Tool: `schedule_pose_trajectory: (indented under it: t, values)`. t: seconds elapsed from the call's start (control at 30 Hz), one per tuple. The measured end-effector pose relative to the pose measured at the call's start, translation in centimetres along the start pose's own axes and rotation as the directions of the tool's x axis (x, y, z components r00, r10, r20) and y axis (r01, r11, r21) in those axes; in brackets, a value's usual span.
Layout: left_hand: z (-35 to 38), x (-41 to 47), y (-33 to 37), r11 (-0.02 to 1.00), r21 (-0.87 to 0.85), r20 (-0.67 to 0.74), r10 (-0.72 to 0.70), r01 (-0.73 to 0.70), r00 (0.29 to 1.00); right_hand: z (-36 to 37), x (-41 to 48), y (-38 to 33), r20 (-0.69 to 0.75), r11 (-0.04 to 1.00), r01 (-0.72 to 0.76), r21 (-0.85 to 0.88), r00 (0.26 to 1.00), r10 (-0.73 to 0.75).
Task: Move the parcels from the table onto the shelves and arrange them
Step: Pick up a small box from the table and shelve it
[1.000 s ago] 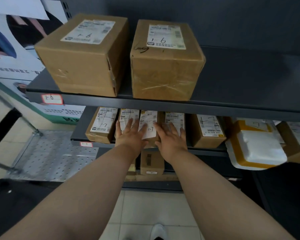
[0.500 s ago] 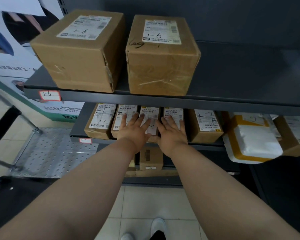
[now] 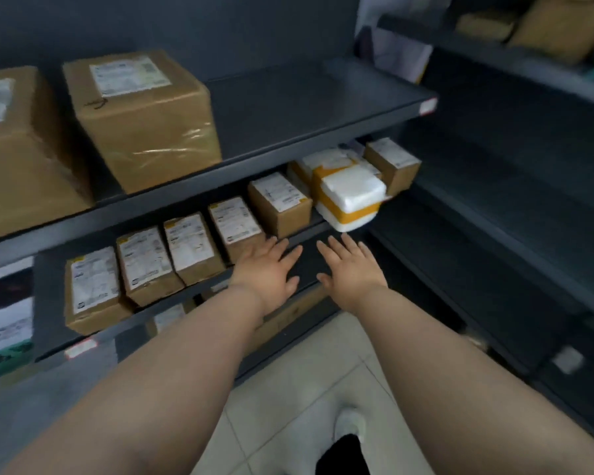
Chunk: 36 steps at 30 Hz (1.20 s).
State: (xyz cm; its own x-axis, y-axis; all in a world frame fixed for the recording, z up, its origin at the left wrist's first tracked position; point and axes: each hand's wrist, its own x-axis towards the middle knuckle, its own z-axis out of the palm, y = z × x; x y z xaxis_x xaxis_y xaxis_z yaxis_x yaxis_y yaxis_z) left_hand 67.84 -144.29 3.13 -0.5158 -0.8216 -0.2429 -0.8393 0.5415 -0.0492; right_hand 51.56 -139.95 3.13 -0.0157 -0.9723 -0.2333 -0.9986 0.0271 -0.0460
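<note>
Nearest parcel [image 3: 235,228] lies just beside the left hand [image 3: 266,270].

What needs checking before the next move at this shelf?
1. Left hand empty: ok, fingers straight.
2. Right hand empty: ok.
3. Small boxes in a row on the middle shelf, labels facing out: ok.
4. White-and-yellow parcel fully seated: not ok, it overhangs the front edge.
5. Free room on the top shelf beside the large box: ok.
6. Parcels left on the table: cannot tell, out of view.
</note>
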Motion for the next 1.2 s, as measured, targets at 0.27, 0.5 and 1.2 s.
schedule_pose_trajectory:
  t: [0.27, 0.5, 1.2]
  values:
    - [-3.7, 0.9, 21.1, 0.848, 0.156, -0.042, 0.518, -0.506, 0.855, 2.3, -18.4, 14.1, -0.023, 0.835, -0.53, 0.146, 0.842, 0.538]
    - [-4.6, -7.2, 43.1, 0.46, 0.213, -0.043, 0.886, -0.862, 0.462, 5.6, -38.8, 22.4, 0.005, 0.483, -0.843, 0.237, 0.498, 0.867]
    - [1.6, -44.3, 84.6, -0.352, 0.27, 0.071, 0.935, -0.896, -0.347, 16.6, -90.4, 23.4, 0.143, -0.465, -0.797, 0.385, -0.446, 0.884]
